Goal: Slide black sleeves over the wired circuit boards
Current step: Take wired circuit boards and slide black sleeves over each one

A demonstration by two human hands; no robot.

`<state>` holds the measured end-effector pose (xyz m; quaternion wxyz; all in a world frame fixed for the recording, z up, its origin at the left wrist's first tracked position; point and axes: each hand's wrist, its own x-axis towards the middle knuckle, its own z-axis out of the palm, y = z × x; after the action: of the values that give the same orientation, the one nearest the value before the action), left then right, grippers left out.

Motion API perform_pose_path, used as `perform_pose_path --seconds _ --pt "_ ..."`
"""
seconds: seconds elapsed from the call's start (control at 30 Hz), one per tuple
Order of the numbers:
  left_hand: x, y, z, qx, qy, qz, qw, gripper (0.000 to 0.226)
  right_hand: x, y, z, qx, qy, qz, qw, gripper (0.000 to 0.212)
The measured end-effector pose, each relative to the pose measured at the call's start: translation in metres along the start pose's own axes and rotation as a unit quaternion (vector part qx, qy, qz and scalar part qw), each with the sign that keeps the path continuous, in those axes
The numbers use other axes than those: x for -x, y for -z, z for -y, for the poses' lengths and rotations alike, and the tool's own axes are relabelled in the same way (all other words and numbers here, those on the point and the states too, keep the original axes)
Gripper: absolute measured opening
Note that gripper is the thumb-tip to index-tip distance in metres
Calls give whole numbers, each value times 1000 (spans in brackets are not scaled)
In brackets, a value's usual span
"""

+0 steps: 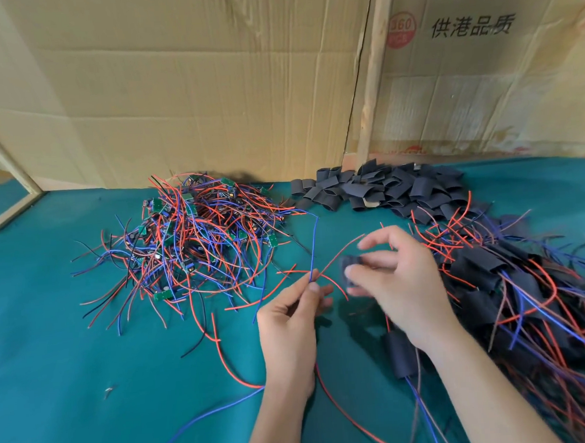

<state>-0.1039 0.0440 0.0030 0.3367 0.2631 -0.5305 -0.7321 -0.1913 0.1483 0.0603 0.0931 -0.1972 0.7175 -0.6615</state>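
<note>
Pinched between left thumb and fingertips (313,283): a blue wire (314,244) and a red wire (341,254), both rising from the grip, the blue one arching up toward the far pile, the red one slanting right toward the other hand. Left hand (290,320) curled, low and centre over the teal table cover (51,338), forearm entering from the bottom edge.

Held in the right fingertips (359,270): a black sleeve (350,264), blurred, gripped between thumb and forefinger, remaining fingers loosely arched above it. Could not tell whether a circuit board sat inside the sleeve. Right hand (401,283) just right of the left, nearly touching it at the fingertips.

Just below the right wrist: one sleeved board (400,356), lying on the cloth with blue and brownish leads trailing toward the bottom edge.

Farther left, well apart from the hands: a tangled heap of bare green circuit boards (188,227) with red, blue and black leads. Behind the hands, against the cardboard wall (190,83): a heap of empty black sleeves (385,190). Along the right side: a large pile of finished sleeved boards (514,286), wires spilling toward the lower right corner. Loose red and blue wires (224,359) strewn across the cloth near the left forearm. Wooden post (371,79) standing between the cardboard panels.
</note>
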Motion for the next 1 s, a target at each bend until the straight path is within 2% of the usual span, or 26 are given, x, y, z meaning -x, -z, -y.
perform_pose_path --seconds 0.1,0.23,0.37,0.43,0.6,0.7,0.8,0.87,1.0 --pt "2 0 -2 -6 1 17 1000 18 -6 8 1 -138 -30 -86 986 23" --pt "6 -1 -6 -89 -51 70 992 20 -6 4 5 -188 -8 -71 980 19" --pt "9 -4 -4 -198 -123 104 967 37 -5 -1 1 -166 9 -100 981 19" --pt "12 -6 -3 -226 -130 109 959 40 -5 -1 -1 -153 17 -108 982 20" --pt "15 -7 -2 -247 -161 110 949 16 -4 -5 -6 -56 60 -89 993 19" --pt "14 -6 0 -244 -152 97 953 11 -4 -6 -7 -88 51 -82 991 20" --pt "13 -6 0 -246 -144 85 955 13 -9 5 -2 -192 17 -123 973 20" --pt "12 -6 1 -247 -143 78 955 15 -11 12 2 -215 20 -155 964 20" --pt "12 -7 3 -241 -135 75 958 13 -7 7 5 -117 80 -198 970 18"
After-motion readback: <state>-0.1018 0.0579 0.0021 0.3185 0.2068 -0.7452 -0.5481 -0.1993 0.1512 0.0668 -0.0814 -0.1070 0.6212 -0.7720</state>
